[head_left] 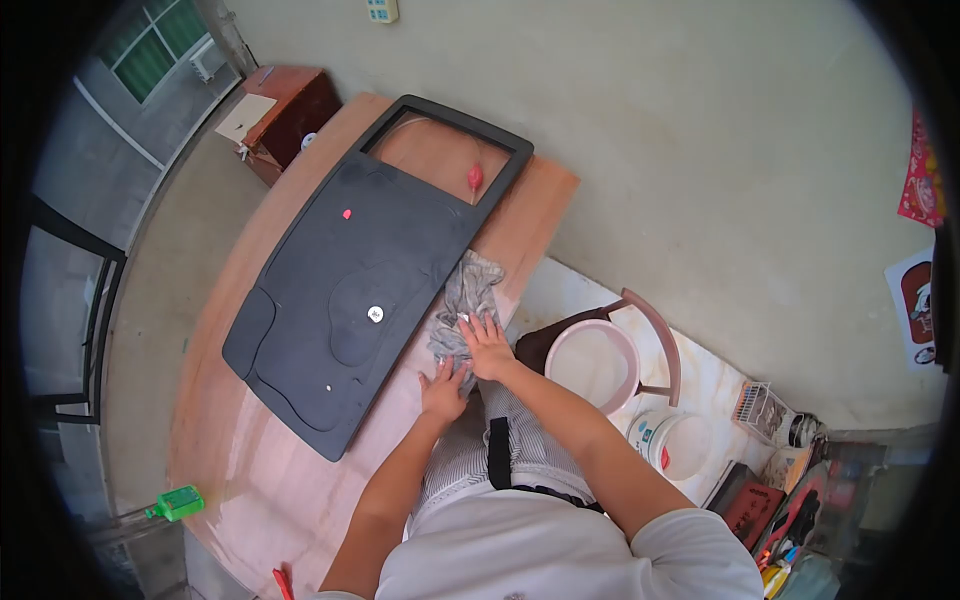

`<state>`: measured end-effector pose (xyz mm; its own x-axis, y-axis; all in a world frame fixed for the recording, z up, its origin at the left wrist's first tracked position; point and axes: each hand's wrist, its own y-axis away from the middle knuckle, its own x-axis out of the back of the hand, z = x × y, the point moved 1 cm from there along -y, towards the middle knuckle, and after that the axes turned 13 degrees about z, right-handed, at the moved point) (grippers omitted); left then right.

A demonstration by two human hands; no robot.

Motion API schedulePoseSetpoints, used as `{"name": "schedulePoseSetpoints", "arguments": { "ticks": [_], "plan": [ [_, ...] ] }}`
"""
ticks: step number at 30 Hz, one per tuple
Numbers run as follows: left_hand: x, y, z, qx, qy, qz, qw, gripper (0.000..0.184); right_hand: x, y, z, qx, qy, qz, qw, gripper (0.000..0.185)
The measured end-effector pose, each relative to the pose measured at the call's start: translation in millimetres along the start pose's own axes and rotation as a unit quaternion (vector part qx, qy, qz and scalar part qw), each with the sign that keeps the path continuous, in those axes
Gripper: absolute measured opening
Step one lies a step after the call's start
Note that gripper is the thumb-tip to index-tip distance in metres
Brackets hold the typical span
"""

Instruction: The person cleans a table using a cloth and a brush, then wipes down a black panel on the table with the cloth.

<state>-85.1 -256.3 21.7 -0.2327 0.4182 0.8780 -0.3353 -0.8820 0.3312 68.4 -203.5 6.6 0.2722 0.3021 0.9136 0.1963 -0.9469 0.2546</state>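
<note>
White-shirted person [540,545] rests 2 hands [442,397] [488,354] on grey cloth [470,285].

Plain pale wall [690,150] | marbled floor [705,405] | reddish-brown cabinet [298,100] | green-curtained window [145,70], upper left

I see the lone head-worn camera face forward and down, close above the shirt [520,550] at bottom centre, over the bench [290,480], centre left.

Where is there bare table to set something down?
The widest free patch of table lies between the near end of the dark panel, the green bottle and the red object. A narrower strip runs along the panel's left edge. Crowded: the panel's right edge, with left hand and right hand at the grey cloth.
</note>
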Motion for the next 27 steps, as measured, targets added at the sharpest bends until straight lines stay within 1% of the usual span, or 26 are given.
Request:
{"name": "schedulePoseSetpoints", "arguments": {
  "ticks": [3, 6, 12, 15, 18, 27],
  "plan": [
    [6, -1, -5, -0.015, 0.011, -0.010, 1.000, 0.073, -4, 0, -7, -0.037, 0.020, 0.014, 0.999, 0.093],
    [8, -5, -6, -0.014, -0.005, -0.026, 1.000, 0.073, -3, 2, -11, -0.048, 0.026, 0.008, 0.998, 0.092],
    [-10, -5, -16, -0.037, -0.005, 0.012, 0.999, 0.074, -19, 0, -8, -0.047, 0.011, 0.045, 0.998, 0.092],
    [-11, -4, -16, -0.046, -0.019, 0.023, 0.999, 0.074, -20, -5, -10, -0.058, 0.000, 0.031, 0.998, 0.092],
    [-9, -3, -19, -0.047, -0.003, 0.011, 0.999, 0.074, -19, -8, -10, -0.063, 0.008, 0.003, 0.998, 0.094],
    [1, -1, -14, -0.032, 0.018, 0.003, 0.999, 0.074, -12, -11, -13, -0.069, -0.013, -0.022, 0.997, 0.094]
  ]
}}
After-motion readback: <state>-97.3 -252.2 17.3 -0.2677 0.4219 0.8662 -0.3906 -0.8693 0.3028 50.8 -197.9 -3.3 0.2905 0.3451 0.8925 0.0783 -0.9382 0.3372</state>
